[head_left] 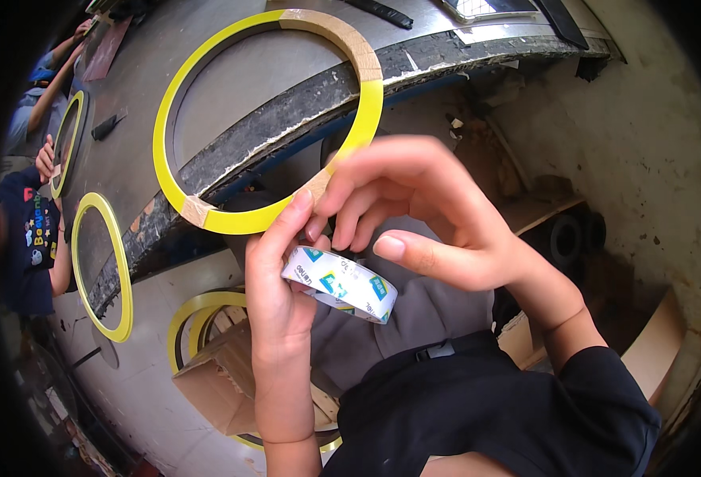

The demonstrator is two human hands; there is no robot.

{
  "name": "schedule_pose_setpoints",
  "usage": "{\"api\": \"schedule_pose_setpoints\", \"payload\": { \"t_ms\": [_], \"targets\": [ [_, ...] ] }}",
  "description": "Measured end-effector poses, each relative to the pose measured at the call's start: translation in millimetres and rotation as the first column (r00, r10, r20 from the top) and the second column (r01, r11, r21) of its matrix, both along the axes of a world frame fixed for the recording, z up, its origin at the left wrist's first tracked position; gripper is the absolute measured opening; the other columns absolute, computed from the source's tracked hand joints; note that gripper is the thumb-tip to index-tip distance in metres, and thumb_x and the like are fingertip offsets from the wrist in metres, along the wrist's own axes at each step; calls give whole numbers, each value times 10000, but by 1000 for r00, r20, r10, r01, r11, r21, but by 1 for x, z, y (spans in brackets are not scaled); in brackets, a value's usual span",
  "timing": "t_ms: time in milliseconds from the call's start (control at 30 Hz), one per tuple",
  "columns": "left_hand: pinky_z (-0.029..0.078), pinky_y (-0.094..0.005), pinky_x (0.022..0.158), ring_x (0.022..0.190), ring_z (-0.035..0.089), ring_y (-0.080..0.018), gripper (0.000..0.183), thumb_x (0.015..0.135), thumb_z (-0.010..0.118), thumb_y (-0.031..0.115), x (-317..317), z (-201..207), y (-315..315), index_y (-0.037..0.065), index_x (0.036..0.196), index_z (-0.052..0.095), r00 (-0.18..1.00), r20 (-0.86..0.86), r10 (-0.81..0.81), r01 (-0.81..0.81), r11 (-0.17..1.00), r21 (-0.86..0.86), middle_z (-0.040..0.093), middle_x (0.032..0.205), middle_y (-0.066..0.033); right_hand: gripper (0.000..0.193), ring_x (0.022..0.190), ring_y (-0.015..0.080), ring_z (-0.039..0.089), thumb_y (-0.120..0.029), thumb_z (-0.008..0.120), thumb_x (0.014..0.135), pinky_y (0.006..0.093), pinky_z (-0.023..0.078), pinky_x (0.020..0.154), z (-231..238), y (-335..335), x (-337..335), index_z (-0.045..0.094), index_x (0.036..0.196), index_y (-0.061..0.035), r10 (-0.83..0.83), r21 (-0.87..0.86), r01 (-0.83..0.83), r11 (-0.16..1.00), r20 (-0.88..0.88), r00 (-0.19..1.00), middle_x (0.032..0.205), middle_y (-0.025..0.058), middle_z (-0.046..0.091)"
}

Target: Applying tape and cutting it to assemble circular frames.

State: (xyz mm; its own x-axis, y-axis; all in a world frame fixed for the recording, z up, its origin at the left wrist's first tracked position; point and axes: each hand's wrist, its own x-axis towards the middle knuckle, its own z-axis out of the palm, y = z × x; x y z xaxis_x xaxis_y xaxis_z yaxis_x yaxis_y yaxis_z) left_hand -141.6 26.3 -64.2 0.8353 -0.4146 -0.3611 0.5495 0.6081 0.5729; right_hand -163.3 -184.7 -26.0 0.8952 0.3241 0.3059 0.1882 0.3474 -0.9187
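Observation:
A large yellow ring (169, 151) with tan tape patches rests partly over the workbench edge and tilts toward me. My left hand (280, 274) pinches its near rim, the thumb beside a tan tape patch (315, 189). The same hand also holds a roll of tape (342, 282) with a white printed core against its fingers. My right hand (426, 211) arches over the near right rim. Its fingers are curled and slightly blurred, the thumb stands apart, and nothing shows in its grasp. Whether its fingertips touch the ring is hidden.
The metal workbench (139, 75) has a worn black edge. Another yellow ring (125, 294) leans at left, and more yellow rings (182, 318) lie below by a cardboard box (221, 378). Across the bench, a co-worker's hand (46, 159) holds a ring. A black tool (108, 126) lies nearby.

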Motion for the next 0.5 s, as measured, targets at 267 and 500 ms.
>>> {"api": "schedule_pose_setpoints", "payload": {
  "t_ms": [267, 500],
  "targets": [
    [515, -248, 728, 863, 650, -117, 349, 1048, 483, 267, 2, 4, 0, -4, 1207, 636, 998, 52, -41, 35, 994, 108, 680, 976, -60, 287, 1153, 249, 596, -44, 661, 878, 373, 510, 961, 1, -11, 17, 671, 1164, -43, 201, -313, -131, 940, 200, 959, 1301, 120, 573],
    [521, -247, 708, 782, 656, -103, 293, 1033, 525, 243, -4, 0, 1, 10, 1155, 654, 998, 60, 1, -2, 1000, 11, 695, 936, -63, 102, 1149, 293, 625, -23, 708, 875, 425, 482, 1030, -4, 1, 13, 721, 976, -26, 103, -166, -68, 984, 213, 972, 1167, 136, 664]
  ]
}}
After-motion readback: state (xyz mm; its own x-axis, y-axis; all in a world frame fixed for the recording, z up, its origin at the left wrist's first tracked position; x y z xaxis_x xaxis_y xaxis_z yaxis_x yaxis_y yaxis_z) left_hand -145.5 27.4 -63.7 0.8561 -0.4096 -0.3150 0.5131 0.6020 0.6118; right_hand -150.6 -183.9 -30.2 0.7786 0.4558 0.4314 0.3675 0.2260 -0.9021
